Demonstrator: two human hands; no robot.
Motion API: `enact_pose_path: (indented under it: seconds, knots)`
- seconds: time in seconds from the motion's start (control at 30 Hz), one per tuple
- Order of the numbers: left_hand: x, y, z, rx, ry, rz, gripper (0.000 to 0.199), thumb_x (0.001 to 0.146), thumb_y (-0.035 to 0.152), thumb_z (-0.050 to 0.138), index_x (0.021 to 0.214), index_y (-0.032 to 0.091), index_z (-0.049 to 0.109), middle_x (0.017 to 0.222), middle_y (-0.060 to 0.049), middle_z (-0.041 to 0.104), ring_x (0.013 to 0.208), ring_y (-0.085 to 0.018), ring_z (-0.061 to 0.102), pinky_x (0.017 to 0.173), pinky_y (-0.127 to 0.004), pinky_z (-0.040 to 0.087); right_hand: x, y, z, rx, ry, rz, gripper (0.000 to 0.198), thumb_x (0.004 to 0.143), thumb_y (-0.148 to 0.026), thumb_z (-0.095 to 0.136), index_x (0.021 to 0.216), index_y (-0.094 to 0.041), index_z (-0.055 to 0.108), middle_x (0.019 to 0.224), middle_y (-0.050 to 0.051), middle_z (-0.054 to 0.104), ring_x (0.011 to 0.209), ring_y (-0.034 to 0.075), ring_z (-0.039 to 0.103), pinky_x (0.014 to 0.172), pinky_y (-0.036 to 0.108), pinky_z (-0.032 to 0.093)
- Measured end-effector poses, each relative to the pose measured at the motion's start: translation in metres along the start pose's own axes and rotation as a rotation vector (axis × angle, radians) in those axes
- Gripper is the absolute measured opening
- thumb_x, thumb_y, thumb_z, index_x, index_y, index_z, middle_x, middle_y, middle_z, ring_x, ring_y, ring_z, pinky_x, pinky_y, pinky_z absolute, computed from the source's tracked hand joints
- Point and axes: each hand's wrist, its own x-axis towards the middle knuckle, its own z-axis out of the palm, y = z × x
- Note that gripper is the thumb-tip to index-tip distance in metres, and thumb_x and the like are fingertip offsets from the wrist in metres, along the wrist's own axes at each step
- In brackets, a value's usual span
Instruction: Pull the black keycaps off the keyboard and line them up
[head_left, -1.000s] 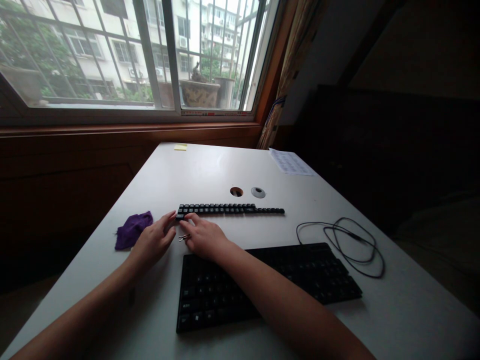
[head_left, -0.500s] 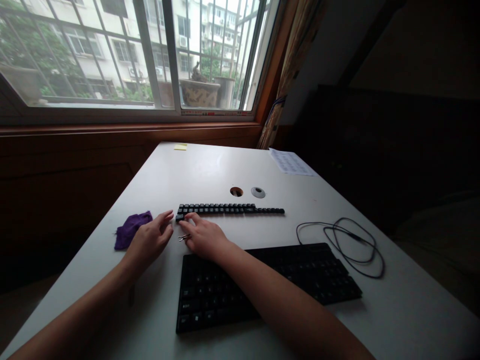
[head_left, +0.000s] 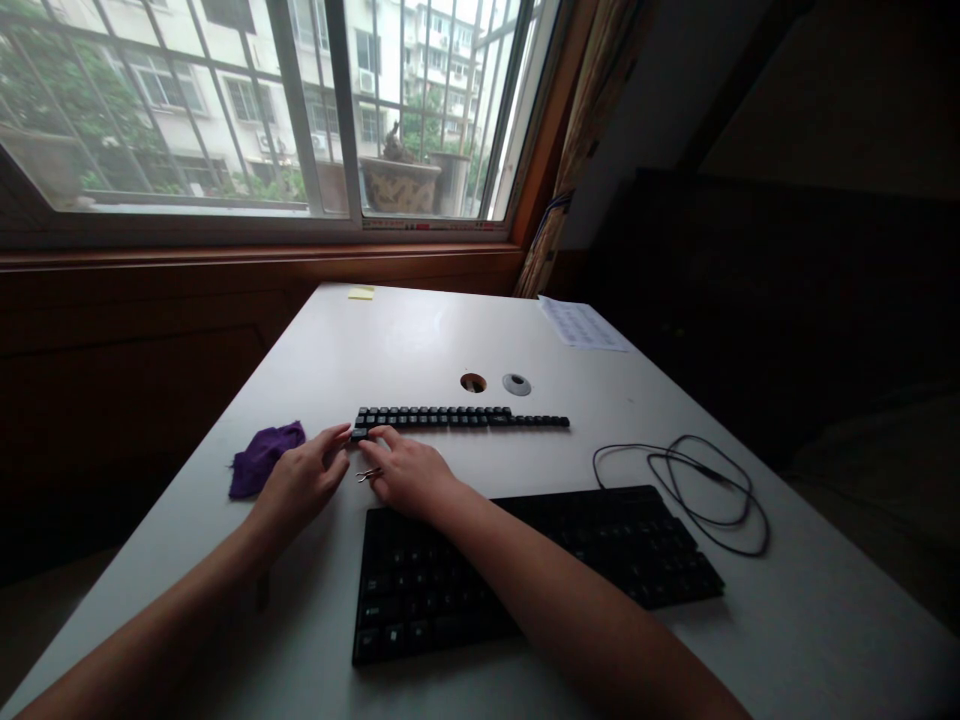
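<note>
Loose black keycaps (head_left: 435, 420) lie in neat rows on the white table. Just below the left end of these rows sits a single wider keycap (head_left: 360, 435). At its right side are the thumb and index finger of my right hand (head_left: 405, 472). That hand also has a small metal wire keycap puller (head_left: 367, 475) tucked in its curled lower fingers, its wire ends sticking out leftward. My left hand (head_left: 307, 468) is open, fingertips close to the wide keycap's left edge; contact is hard to make out. Under my right forearm lies a black keyboard (head_left: 439, 570).
A purple cloth (head_left: 262, 460) lies beside my left hand. The keyboard's cable (head_left: 739, 485) loops at the right. Behind the keycaps are a round table hole (head_left: 473, 383) and its grey cover (head_left: 517, 384). A printed sheet (head_left: 581, 325) and yellow sticky notes (head_left: 361, 293) lie farther back.
My left hand has shifted slightly right, bringing its fingertips closer to the wide keycap. My right hand has hardly moved.
</note>
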Motion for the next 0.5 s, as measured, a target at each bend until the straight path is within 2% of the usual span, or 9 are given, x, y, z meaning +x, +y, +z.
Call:
enact_pose_path:
  seconds: [0.5]
  knots:
    - [0.0002, 0.0009, 0.0017, -0.003, 0.001, 0.033, 0.046, 0.088, 0.036, 0.045, 0.128, 0.018, 0.057, 0.123, -0.009, 0.069, 0.110, -0.025, 0.067, 0.100, -0.037, 0.050, -0.0003, -0.0010, -0.0030, 0.000, -0.024, 0.010, 0.053, 0.091, -0.034, 0.049, 0.142, -0.024, 0.040, 0.149, 0.009, 0.037, 0.111, 0.026, 0.060, 0.086, 0.042, 0.056]
